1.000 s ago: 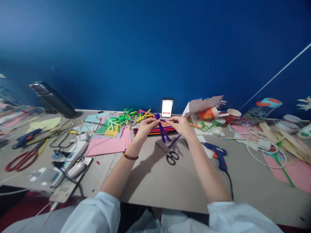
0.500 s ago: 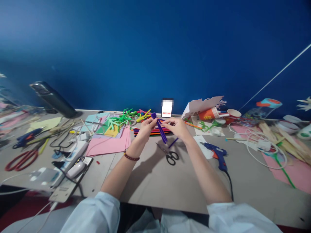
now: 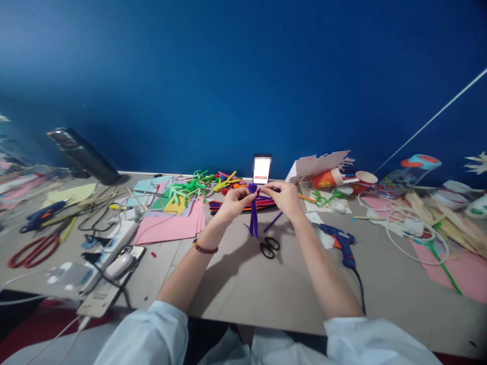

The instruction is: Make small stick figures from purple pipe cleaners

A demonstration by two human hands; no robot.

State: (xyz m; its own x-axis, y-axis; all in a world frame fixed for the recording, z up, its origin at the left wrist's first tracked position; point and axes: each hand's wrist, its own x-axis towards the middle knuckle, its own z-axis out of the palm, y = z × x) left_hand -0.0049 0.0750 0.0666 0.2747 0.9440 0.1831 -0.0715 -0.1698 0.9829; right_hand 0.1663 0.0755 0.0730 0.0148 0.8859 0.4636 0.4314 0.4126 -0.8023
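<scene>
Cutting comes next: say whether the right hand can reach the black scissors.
Probably yes: the scissors lie uncovered close under the right hand, though it pinches the purple pipe cleaner.

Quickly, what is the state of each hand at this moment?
Left hand: closed on the purple pipe cleaner, near its coiled top.
Right hand: closed, pinching the same pipe cleaner from the other side.

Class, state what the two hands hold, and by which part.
A purple pipe-cleaner bundle, gripped at its top: left hand by the coiled head, right hand beside it; the tails hang free.
</scene>
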